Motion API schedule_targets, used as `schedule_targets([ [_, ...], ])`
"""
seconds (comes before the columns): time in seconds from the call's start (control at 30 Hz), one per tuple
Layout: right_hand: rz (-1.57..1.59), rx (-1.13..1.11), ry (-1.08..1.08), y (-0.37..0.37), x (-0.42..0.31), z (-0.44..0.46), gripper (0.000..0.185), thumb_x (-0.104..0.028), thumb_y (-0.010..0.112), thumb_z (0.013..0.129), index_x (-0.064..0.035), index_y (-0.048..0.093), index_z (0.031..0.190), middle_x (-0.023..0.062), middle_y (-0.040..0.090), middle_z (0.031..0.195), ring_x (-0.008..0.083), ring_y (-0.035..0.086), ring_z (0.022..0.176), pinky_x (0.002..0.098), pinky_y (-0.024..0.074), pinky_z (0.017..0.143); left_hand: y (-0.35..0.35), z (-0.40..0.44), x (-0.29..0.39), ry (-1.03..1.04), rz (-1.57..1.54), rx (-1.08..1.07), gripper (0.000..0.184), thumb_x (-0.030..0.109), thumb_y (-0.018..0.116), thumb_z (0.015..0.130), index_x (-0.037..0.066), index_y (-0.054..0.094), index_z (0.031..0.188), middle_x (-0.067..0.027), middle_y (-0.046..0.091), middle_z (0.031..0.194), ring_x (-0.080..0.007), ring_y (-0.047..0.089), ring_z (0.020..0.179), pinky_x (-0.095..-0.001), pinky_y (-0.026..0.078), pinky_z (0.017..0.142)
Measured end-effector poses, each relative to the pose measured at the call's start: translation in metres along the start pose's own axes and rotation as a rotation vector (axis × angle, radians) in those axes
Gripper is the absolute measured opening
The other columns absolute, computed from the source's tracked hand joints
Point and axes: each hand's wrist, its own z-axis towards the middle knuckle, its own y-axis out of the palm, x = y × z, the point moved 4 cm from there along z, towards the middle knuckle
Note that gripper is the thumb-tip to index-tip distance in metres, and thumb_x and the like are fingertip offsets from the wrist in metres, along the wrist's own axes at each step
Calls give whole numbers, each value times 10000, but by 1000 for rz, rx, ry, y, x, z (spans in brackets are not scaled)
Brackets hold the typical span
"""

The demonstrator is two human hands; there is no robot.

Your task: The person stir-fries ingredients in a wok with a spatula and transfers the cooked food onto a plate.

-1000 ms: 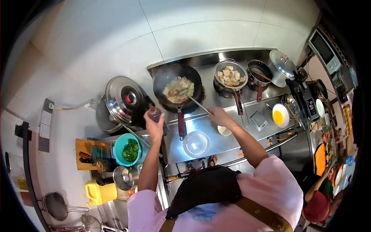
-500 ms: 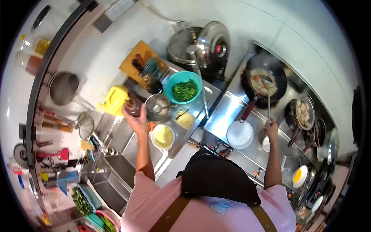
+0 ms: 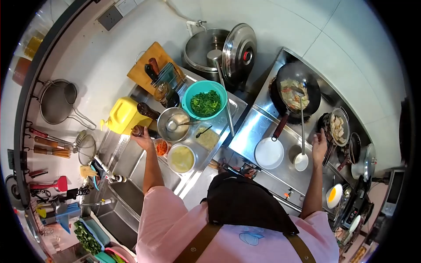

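two bare hands, well apart. leftmost, a yellow jug (image 3: 126, 116) stands just beside the left hand (image 3: 143, 141), whose grip is closed on a dark bottle (image 3: 137, 130). next, a turquoise bowl (image 3: 187, 103) of greens (image 3: 206, 103) sits on the tabletop (image 3: 239, 106). then a wok (image 3: 310, 101) (a ladle (image 3: 302, 125) rests in it), and the right hand (image 3: 319, 148), grip open, near a pan handle (image 3: 328, 153).
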Motion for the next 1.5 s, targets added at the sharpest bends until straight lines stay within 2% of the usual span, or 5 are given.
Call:
schedule_targets([
  [0.7, 258, -57, -23, 33, -109, -40, 382, -44, 603, 911, -60, 612, 1293, 145, 694, 1007, 217, 661, 852, 314, 522, 775, 48, 4, 134, 16, 303, 69, 568, 265, 792, 835, -99, 573, 1213, -251, 691, 1084, -353, 681, 956, -442, 525, 841],
  [0.87, 482, -586, -93, 105, -156, -71, 338, -167, 576, 959, -30, 626, 1264, 94, 713, 966, 161, 666, 816, 307, 527, 767, 20, -30, 219, -78, -645, 185, 501, 188, 750, 885, -56, 543, 1271, -155, 625, 1225, -251, 628, 1014, -391, 551, 877],
  [1.1, 1011, -1008, 294, 166, -248, -108, 594, -533, 385, 1025, -12, 537, 1266, 80, 618, 898, 123, 591, 671, 244, 515, 566, 122, -161, 285, -596, -1106, -489, 548, 410, 620, 960, 47, 484, 1347, -104, 560, 1307, -248, 546, 1182, -425, 399, 1080],
  [1.33, 1394, -577, 608, 141, -150, -58, 396, -313, 345, 1028, 4, 581, 1041, 129, 641, 736, 157, 547, 469, 268, 465, 422, 218, -257, 340, -603, -1079, -818, 357, 239, 659, 954, 58, 558, 1245, -74, 625, 1189, -221, 610, 1058, -407, 495, 974],
  [1.5, 104, 232, -98, 66, -40, -3, 319, -171, 508, 911, -28, 577, 1188, 223, 664, 909, 411, 650, 806, 499, 513, 725, 300, -290, 396, -474, -1129, -904, 404, 113, 695, 915, 38, 531, 1277, -89, 617, 1216, -208, 621, 1045, -379, 525, 932],
])
